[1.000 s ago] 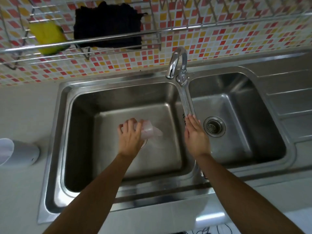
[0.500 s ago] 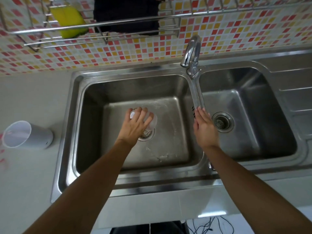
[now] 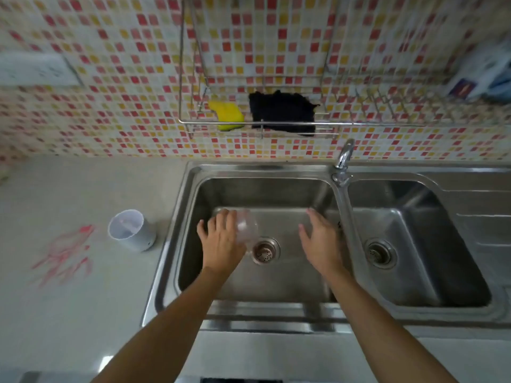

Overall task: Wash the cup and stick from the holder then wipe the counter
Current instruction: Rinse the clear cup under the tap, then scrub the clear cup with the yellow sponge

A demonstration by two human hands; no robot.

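- Cup: clear plastic, held low over the left basin of the sink, just above and to the left of the drain.
- The left hand grips the cup from its side, fingers curled over it; which way the mouth of the cup faces cannot be told.
- The right hand hangs beside it over the same basin, fingers straight and slightly spread, holding nothing and touching nothing.
- The faucet lies along the divider between the two basins, just to the right of the right hand. No stream of water can be seen.
- The holder, a white tumbler, stands on the tabletop just left of the sink. The stick cannot be made out, either in the holder or in a hand.
- Red smears mark the tabletop left of the holder, so the wiping looks not yet done.
- The yellow sponge and the black cloth sit in the wire rack on the tiled wall, well away from both hands.
- Judgement: the task appears to be in its early part. The cup is out of the holder and at the sink, but whether it is clean is not visible; the stick and the tabletop seem to be left.
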